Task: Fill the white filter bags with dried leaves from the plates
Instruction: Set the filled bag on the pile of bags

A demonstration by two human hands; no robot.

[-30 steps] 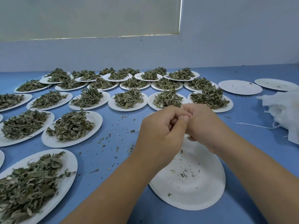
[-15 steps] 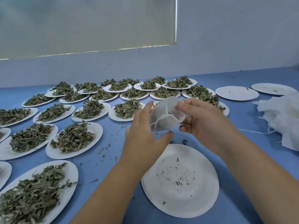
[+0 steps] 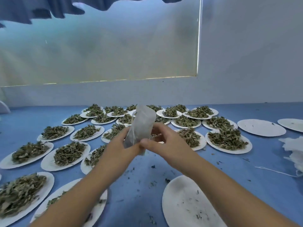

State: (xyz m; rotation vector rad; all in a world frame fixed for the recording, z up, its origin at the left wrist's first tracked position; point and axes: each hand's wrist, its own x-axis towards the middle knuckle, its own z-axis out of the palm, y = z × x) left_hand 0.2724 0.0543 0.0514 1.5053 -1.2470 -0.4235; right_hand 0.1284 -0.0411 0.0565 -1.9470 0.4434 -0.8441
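A white filter bag (image 3: 141, 124) stands upright between both hands above the blue table, greyish where leaves show through its mesh. My left hand (image 3: 120, 147) grips its lower left side. My right hand (image 3: 161, 142) pinches its lower right edge with thumb and fingers. Several white paper plates heaped with dried green leaves (image 3: 68, 154) cover the table to the left and behind the bag. An emptied plate (image 3: 185, 203) with only crumbs lies below my right forearm.
A pile of white filter bags (image 3: 293, 149) with a loose string lies at the right edge. Two emptied plates (image 3: 260, 127) sit at the back right. Leaf crumbs are scattered on the blue table (image 3: 246, 169). A white wall and window blind rise behind.
The camera has tilted up. Both hands have lifted the filter bag higher and turned it upright; a second ago they were closed together low over the emptied plate.
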